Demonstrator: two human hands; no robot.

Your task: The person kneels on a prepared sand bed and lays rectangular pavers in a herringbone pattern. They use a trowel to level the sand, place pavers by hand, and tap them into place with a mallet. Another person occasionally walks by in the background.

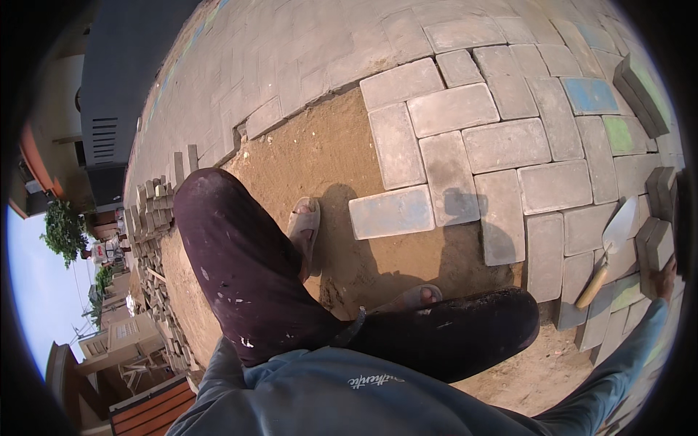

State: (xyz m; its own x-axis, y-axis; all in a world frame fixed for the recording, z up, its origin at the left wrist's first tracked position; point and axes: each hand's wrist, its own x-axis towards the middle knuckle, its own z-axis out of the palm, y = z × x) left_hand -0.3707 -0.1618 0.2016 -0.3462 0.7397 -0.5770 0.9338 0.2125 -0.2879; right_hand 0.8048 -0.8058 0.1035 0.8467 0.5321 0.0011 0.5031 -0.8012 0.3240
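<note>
My right hand (663, 280) is at the far right, gripping the near end of a grey paving block (658, 243) in a small pile on the laid paving; part of the hand is hidden behind it. A trowel (618, 229) with a wooden handle lies just left of it. My left hand is out of sight. I squat on sand (305, 145) between sandalled feet, beside herringbone pavers (505, 145), a few marked blue or green; a pale blue-stained paver (390, 212) lies at the laid edge near my left foot.
More stacked blocks (640, 94) stand at the upper right, and long piles (149, 211) line the left of the sand. Older paving (305, 40) spans the top. Further left are buildings (109, 131), a tree (62, 229) and a distant person (102, 251).
</note>
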